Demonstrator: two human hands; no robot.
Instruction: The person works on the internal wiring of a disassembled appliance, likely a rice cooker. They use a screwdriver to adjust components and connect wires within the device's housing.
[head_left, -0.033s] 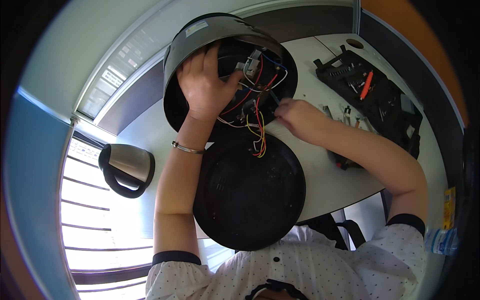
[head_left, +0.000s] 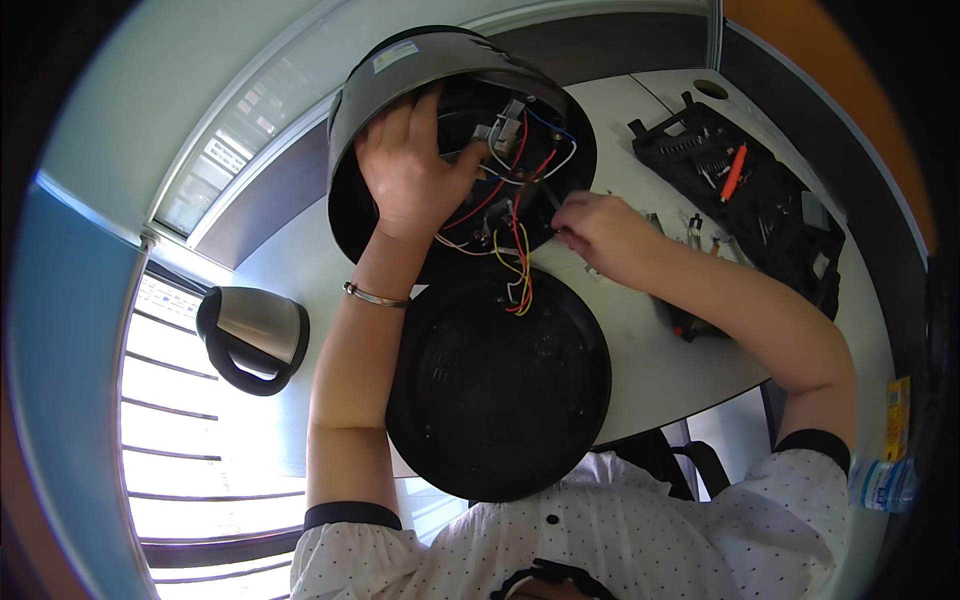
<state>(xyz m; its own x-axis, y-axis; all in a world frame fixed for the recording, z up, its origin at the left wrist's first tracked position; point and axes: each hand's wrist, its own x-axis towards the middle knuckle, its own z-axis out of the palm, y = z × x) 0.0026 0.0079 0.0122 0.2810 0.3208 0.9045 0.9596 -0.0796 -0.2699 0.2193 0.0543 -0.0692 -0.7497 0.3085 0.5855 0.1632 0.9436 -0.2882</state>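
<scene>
In the head view, we locate the appliance housing [head_left: 440, 60] at the far centre of the table [head_left: 655, 370], tipped so that its open underside faces us. Our left hand [head_left: 415, 170] is partly open, fingers spread inside the housing's left rim and thumb extended toward the metal bracket [head_left: 503, 135]; the fingertips are hidden, so we cannot tell whether they grip. Our right hand [head_left: 605, 238] is closed, fingers pinched on a slim tool [head_left: 551, 197] directed into the housing's right side; its tip is unclear to us. Coloured wires [head_left: 525, 265] run from the housing to the round black base cover [head_left: 500, 400], positioned nearer us. We note the open tool case [head_left: 690, 145] at far right and the kettle [head_left: 262, 335] at left.
</scene>
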